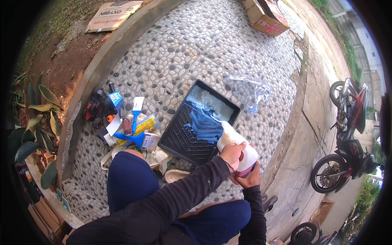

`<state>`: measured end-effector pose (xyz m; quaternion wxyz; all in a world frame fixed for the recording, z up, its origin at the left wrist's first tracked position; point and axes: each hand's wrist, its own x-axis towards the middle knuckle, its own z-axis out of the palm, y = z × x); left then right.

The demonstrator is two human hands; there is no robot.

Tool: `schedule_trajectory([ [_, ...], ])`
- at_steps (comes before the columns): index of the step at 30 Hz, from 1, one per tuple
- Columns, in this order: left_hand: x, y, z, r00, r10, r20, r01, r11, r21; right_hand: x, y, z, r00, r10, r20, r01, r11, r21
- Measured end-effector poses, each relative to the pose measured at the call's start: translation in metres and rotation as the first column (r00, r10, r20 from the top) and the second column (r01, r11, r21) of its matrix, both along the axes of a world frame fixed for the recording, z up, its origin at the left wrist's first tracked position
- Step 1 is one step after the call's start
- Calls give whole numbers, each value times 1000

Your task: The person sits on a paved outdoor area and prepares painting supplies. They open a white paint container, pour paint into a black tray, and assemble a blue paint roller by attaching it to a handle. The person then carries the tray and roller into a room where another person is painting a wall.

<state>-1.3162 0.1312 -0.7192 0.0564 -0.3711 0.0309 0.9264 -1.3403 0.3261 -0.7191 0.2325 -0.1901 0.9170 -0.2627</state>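
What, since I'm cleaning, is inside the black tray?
The black tray holds pale liquid at its far end, blue liquid nearer. Pale liquid covers the bottom there; the white bottle hides part of one edge.

White bottle [238, 148], tilted neck-first over black ridged paint tray [176, 141], blue and whitish liquid [203, 123] inside

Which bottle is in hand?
The white bottle, held by left hand and right hand and tipped toward the tray; the clear bottle lies untouched.
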Motion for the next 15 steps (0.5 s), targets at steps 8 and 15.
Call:
schedule_trajectory([
  [8,1,0,3,999,34,-1,-34,999,21,2,-11,8,1000,-1,-2,1,1000,-27],
  [15,4,-1,13,1000,22,10,-22,999,-26,6,-27,24,995,-39,92,46,996,-81],
])
